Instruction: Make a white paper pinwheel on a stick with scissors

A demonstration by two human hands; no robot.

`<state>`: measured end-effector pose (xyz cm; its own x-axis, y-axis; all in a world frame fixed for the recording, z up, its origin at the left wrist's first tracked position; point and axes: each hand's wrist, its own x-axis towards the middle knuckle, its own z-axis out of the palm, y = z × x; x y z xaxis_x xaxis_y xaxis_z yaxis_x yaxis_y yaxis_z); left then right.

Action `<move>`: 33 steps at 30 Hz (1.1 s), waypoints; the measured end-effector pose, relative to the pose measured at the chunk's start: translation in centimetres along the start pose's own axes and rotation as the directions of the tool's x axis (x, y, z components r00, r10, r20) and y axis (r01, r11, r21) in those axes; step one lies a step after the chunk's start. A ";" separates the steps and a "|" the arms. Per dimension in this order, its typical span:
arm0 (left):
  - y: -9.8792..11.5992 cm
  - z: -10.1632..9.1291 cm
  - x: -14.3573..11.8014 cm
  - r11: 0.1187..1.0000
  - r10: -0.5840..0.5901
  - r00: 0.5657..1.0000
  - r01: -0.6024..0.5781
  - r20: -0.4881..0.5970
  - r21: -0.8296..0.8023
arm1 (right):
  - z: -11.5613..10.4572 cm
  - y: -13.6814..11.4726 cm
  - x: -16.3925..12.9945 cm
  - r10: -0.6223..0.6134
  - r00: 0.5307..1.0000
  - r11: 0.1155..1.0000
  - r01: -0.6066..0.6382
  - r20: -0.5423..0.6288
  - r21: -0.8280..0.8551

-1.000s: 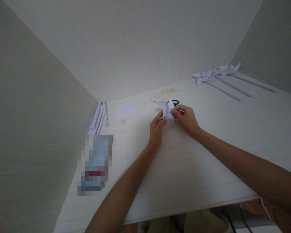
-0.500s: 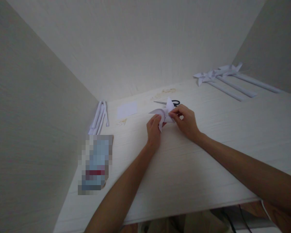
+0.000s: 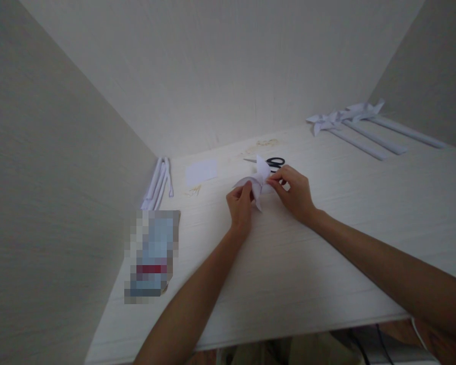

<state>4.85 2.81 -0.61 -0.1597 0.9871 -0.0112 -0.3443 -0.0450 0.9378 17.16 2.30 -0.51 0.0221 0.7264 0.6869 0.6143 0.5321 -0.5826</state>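
Observation:
Between my hands is a white paper pinwheel (image 3: 263, 165) with curved, pointed blades, held just above the table. My left hand (image 3: 240, 205) pinches its left side, thumb on top. At the pinwheel's right side my right hand (image 3: 292, 188) is closed, thumb and forefinger pinched near the centre; whether something small sits between those fingertips I cannot make out. Behind the pinwheel lie black-handled scissors (image 3: 275, 162), partly covered by a blade.
Finished paper pinwheels on rolled sticks (image 3: 365, 138) lie at the back right. At the left are several rolled paper tubes (image 3: 157, 182), a white paper sheet (image 3: 201, 172), small yellowish strips (image 3: 194, 190) and a blurred-out object (image 3: 154, 253). Walls (image 3: 228, 66) enclose the white table (image 3: 289, 284).
The pinwheel has turned slightly in my hands, its upper blade now leaning left. My left fingers have shifted a little on the paper. The view has moved slightly.

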 end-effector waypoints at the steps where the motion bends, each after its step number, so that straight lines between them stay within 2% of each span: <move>1: 0.1 0.0 -0.1 1.000 0.003 1.000 -0.003 0.001 -0.003 | 0.0 0.0 0.0 -0.014 1.000 1.000 0.013 -0.003 -0.013; 12: 0.3 0.2 -0.5 0.999 -0.035 0.999 0.035 0.007 -0.001 | 0.1 0.3 -0.3 -0.037 0.999 0.985 0.036 0.001 -0.171; 25: -0.1 -0.2 -0.2 0.999 -0.019 1.000 0.019 -0.008 0.037 | 0.3 -0.1 -0.3 -0.169 0.983 0.917 0.185 0.075 -0.355; 33: 0.2 0.0 -0.5 0.999 -0.010 1.000 0.010 -0.017 0.041 | 0.2 -0.5 -0.2 -0.142 0.988 0.891 0.151 0.053 -0.428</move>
<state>4.83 2.35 -0.45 -0.1719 0.9848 -0.0261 -0.3075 -0.0285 0.9511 16.68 1.97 -0.49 -0.1072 0.6657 0.7385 0.8885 0.3974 -0.2293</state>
